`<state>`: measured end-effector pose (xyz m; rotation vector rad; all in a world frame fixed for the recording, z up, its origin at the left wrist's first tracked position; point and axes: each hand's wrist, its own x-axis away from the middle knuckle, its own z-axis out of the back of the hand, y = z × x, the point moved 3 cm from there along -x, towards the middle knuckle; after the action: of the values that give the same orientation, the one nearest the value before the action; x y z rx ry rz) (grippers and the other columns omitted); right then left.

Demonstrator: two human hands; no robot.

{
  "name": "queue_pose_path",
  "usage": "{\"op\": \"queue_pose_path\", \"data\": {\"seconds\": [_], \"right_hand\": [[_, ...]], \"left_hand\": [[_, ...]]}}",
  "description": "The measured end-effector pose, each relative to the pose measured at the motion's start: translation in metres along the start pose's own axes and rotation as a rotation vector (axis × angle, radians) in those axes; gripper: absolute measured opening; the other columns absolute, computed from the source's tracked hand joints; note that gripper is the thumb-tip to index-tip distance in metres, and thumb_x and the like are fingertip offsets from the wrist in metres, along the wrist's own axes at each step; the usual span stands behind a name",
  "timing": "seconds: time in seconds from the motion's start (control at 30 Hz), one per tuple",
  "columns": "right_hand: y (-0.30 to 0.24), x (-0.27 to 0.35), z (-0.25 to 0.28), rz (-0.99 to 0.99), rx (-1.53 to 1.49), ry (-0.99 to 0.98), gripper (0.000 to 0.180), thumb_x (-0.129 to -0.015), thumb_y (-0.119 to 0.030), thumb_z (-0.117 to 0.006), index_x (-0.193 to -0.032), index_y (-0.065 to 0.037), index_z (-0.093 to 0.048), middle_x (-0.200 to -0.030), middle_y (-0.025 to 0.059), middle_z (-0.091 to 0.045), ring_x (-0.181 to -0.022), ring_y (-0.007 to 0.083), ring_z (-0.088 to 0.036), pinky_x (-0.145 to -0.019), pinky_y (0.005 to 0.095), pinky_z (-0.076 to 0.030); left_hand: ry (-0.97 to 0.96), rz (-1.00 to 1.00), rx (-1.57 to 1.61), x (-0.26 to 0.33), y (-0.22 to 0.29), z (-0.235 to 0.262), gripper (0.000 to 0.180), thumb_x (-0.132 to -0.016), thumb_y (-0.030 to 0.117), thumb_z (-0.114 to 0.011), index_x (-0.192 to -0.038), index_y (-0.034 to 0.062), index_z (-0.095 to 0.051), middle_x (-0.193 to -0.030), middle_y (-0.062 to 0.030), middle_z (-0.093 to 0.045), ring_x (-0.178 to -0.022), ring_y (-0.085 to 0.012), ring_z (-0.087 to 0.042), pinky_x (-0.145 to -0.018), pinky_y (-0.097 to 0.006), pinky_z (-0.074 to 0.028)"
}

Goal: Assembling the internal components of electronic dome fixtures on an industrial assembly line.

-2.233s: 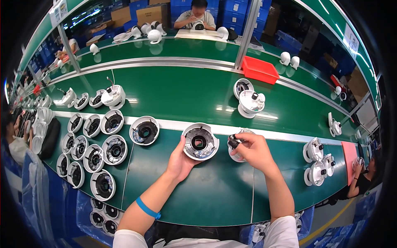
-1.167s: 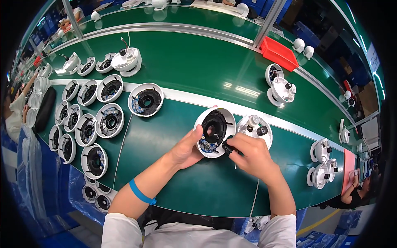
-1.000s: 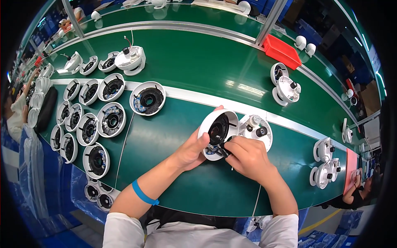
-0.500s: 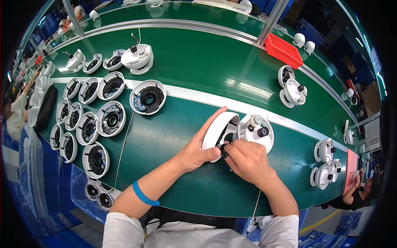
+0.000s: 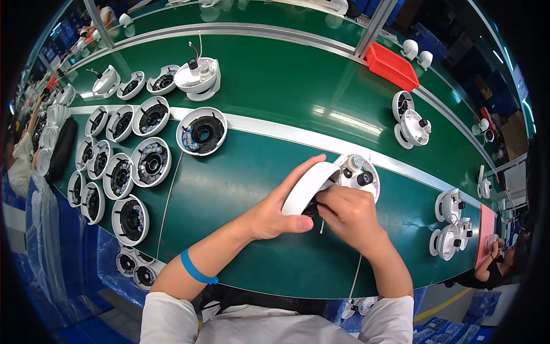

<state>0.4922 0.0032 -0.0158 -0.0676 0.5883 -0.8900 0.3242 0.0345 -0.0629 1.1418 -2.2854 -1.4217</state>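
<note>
My left hand [image 5: 272, 209] is wrapped round a white, round camera housing shell [image 5: 306, 189], tilted on its edge above the green table, thumb along the lower rim. The fingers of my right hand [image 5: 349, 212] are pinched together at the shell's open side. Whatever they hold there is hidden; a dark part shows just under the fingertips, and a thin white wire [image 5: 322, 227] hangs below. Directly behind my right hand stands a white camera base [image 5: 375, 175] with a black lens and a pale round motor, partly covered by the shell and hand.
Several white shells with black inner rings [image 5: 151, 161] stand at the left. On the green belt [image 5: 275, 74] behind are a wired camera base [image 5: 199, 79], another camera unit [image 5: 413, 127] and a red tray [image 5: 392, 67]. More units [image 5: 451, 238] stand right, near a co-worker [image 5: 498, 264].
My left hand has tilted the shell further over, its opening turned more toward my right hand. My right fingers have moved up and deeper into it. Units on the back belt have shifted right.
</note>
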Motion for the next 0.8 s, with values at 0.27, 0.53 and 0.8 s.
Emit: {"op": "queue_pose_path", "data": {"seconds": [0.27,0.53,0.8], "right_hand": [[0.005,-0.005,0.013,-0.028,-0.528,-0.174,0.032,-0.075,0.005,-0.073,-0.107,0.001,-0.072,-0.112,0.0139,-0.071,-0.093,0.0332,-0.073,-0.077,0.0398,-0.060],[-0.008,0.003,0.001,0.062,-0.182,-0.067,0.029,-0.075,0.008,-0.070,-0.103,0.003,-0.069,-0.093,0.0155,-0.070,-0.080,0.0330,-0.072,-0.067,0.0407,-0.059],[-0.013,0.006,-0.002,0.057,-0.078,-0.059,0.025,-0.074,0.002,-0.072,-0.099,0.001,-0.069,-0.084,0.0159,-0.068,-0.070,0.0302,-0.070,-0.062,0.0396,-0.058]], "left_hand": [[0.146,0.052,0.295,0.002,-0.002,0.017,0.100,-0.092,0.038,-0.077,-0.168,0.0194,-0.014,-0.157,-0.0094,-0.039,-0.143,-0.0241,-0.043,-0.116,-0.041,-0.040],[0.141,0.004,0.123,-0.001,-0.008,0.008,0.105,-0.089,0.032,-0.080,-0.167,0.0115,-0.014,-0.154,-0.0115,-0.041,-0.139,-0.0227,-0.045,-0.115,-0.037,-0.040],[0.142,-0.035,0.121,-0.005,-0.016,0.004,0.107,-0.088,0.040,-0.081,-0.167,0.0121,-0.013,-0.153,-0.0107,-0.042,-0.133,-0.0217,-0.047,-0.110,-0.038,-0.043]]}}
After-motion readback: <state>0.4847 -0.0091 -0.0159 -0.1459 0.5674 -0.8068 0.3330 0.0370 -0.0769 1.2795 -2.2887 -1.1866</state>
